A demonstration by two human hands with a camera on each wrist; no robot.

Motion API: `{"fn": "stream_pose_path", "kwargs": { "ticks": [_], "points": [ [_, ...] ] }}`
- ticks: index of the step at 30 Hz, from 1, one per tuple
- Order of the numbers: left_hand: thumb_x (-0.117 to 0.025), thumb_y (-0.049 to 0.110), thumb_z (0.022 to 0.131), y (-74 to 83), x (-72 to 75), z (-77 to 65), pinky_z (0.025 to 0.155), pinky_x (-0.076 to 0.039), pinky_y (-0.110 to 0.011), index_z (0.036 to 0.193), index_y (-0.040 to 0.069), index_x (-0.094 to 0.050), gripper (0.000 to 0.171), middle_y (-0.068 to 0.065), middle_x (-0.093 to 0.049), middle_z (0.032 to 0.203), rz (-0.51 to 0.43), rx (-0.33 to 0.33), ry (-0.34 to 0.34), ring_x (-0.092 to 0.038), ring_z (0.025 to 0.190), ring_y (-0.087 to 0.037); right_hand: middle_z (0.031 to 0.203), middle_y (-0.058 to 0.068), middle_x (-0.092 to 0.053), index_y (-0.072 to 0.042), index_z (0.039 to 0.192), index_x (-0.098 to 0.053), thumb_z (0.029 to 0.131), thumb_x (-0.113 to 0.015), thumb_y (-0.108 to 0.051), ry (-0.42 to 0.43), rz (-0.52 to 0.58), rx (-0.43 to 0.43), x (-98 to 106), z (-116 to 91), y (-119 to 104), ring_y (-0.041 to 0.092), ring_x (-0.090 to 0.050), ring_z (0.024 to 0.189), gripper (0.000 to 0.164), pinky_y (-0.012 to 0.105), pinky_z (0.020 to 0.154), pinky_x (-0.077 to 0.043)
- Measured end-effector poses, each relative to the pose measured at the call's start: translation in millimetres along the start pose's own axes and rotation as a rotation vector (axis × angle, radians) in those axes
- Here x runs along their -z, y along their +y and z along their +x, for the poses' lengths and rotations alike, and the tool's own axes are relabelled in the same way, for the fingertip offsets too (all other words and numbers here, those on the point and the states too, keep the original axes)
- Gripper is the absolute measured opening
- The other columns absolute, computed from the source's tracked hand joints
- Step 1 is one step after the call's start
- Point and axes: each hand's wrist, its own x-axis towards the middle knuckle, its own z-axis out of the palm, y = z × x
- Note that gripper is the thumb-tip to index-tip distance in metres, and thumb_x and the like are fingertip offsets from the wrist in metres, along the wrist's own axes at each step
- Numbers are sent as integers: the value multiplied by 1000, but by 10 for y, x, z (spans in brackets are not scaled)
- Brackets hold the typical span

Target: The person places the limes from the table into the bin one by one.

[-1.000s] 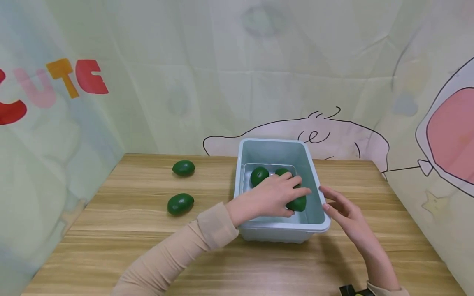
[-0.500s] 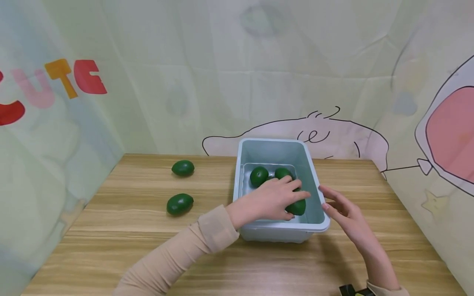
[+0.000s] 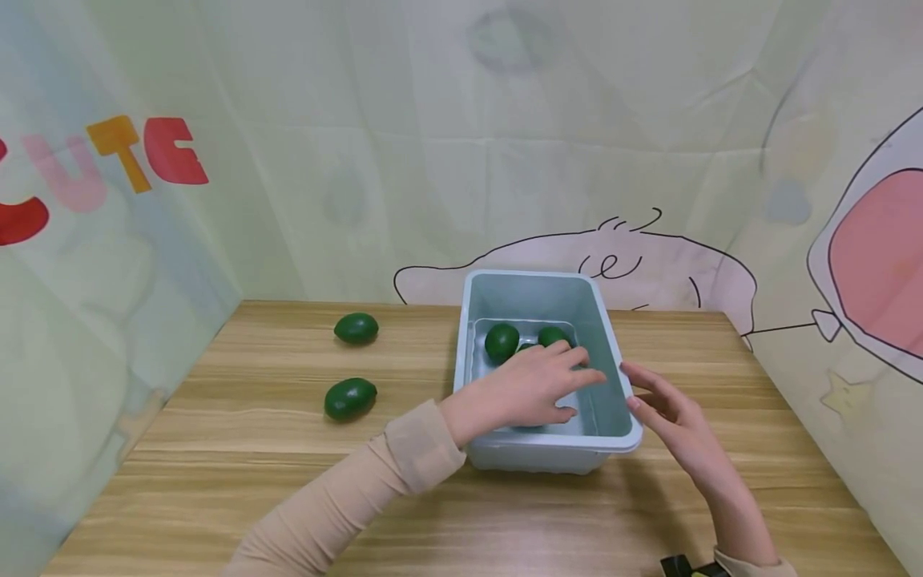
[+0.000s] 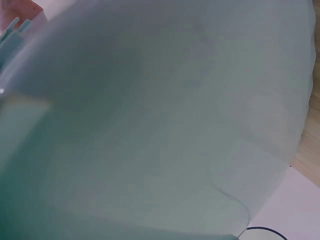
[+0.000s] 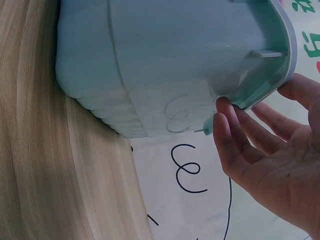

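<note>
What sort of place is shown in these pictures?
Probably an indoor tabletop arranged for filming or practice: a wood-grain table, creased cartoon-printed hangings along its back and sides, and a light blue bin holding green fruit-like objects.

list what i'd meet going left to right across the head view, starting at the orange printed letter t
Orange printed letter T, red printed letter E, two loose glossy green oval fruits, pale blue rectangular plastic bin, bare right hand, outlined pink printed balloon.
</note>
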Motion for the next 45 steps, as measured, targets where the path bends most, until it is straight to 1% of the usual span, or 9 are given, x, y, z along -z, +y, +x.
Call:
{"fn": "stream_pose_path", "kwargs": {
  "ticks": [13, 20, 23, 28, 34, 39, 45],
  "points": [
    [-66, 41, 89, 3, 0, -39, 82, -51, -22, 137, 28, -52, 52, 3, -56, 131, 14, 7, -1, -54, 110, -14, 146, 15, -45, -15, 146, -40, 101, -48, -25, 3, -1, 7, 0, 2, 6, -7, -56, 107, 47, 18, 86, -48],
    [-65, 40, 89, 14, 0, -78, 83, -51, -24, 137, 28, -52, 52, 3, -55, 132, -2, 21, 8, -54, 112, -14, 145, 13, -45, -15, 146, -40, 101, -49, -26, 2, 9, 2, -3, 4, 9, -6, -56, 107, 47, 18, 86, -48],
    [-65, 41, 89, 17, 3, -104, 84, -51, -24, 137, 28, -52, 51, 4, -55, 133, -9, 30, 21, -54, 114, -14, 145, 14, -45, -15, 146, -40, 101, -49, -26, 2, 7, -4, -4, 5, 9, -7, -56, 107, 48, 18, 86, -48],
    [-64, 40, 90, -3, 16, -165, 87, -51, -25, 136, 28, -53, 49, 5, -56, 131, -50, 54, 50, -53, 115, -13, 145, 14, -45, -15, 146, -40, 101, -49, -26, 3, 2, -8, -3, 0, 7, -7, -56, 107, 48, 18, 86, -48],
    [-63, 40, 90, -28, 3, -226, 83, -49, -23, 135, 27, -53, 48, 5, -57, 126, -71, 65, 83, -54, 108, -13, 145, 11, -46, -14, 145, -41, 100, -49, -27, 7, -2, -11, 2, -3, 3, -7, -57, 106, 48, 17, 86, -48],
    [-63, 40, 91, -30, 10, -275, 79, -48, -23, 135, 27, -54, 47, 6, -58, 124, -72, 73, 102, -54, 106, -12, 145, 13, -46, -14, 146, -41, 100, -49, -27, 8, -7, -18, 1, -8, -4, -7, -57, 106, 48, 17, 86, -48],
    [-63, 39, 91, -63, 38, -347, 78, -48, -24, 133, 26, -56, 45, 5, -58, 122, -78, 76, 139, -55, 103, -13, 146, 13, -45, -14, 146, -41, 100, -49, -27, 7, -2, -19, -3, -4, -10, -7, -57, 106, 48, 17, 86, -48]
  ]
}}
